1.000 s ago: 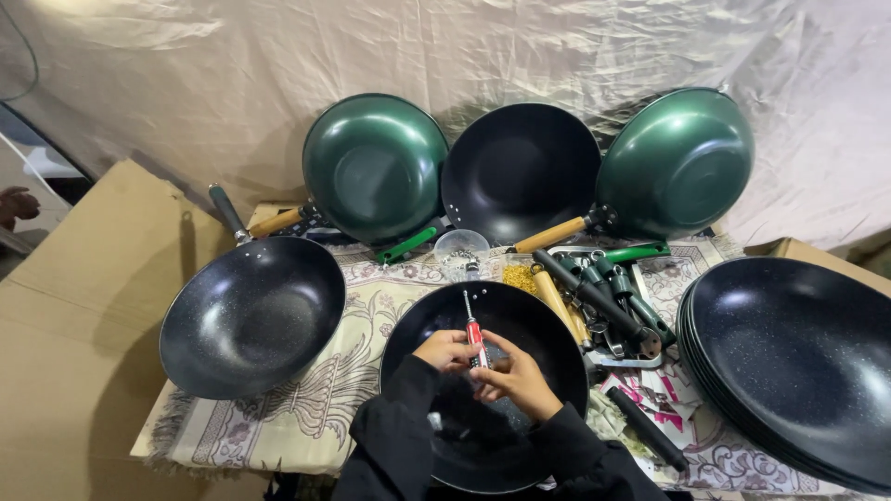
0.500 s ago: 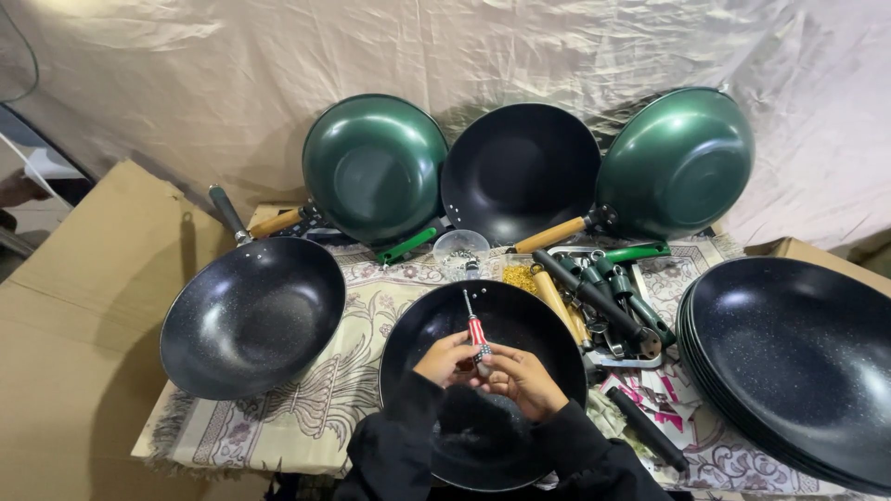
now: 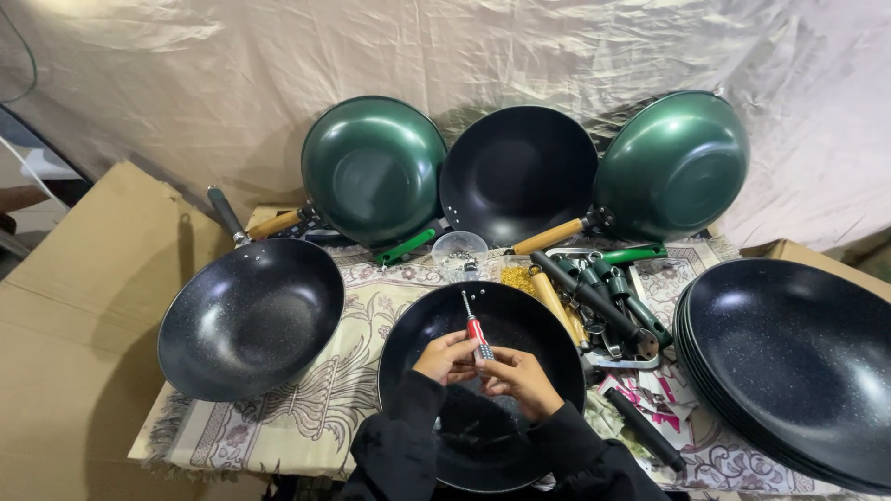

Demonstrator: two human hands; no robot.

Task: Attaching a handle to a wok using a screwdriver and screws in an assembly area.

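Observation:
A black speckled wok (image 3: 483,436) lies on the patterned cloth straight in front of me. Both hands meet over its bowl. My left hand (image 3: 447,357) and my right hand (image 3: 520,378) together grip a small screwdriver (image 3: 476,330) with a red handle, its metal shaft pointing away from me. Both sleeves are black. What the fingers pinch at the lower end of the tool is hidden.
A black wok with a dark handle (image 3: 251,315) sits at the left. Two green woks (image 3: 374,170) (image 3: 673,165) and a black one (image 3: 518,172) lean against the backdrop. Stacked black pans (image 3: 798,362) are at right; loose handles (image 3: 603,297), a clear cup (image 3: 459,249) and cardboard (image 3: 74,325) surround the cloth.
My hands have stayed over the wok with the screwdriver. The fingers shifted slightly around the handle; nothing else moved.

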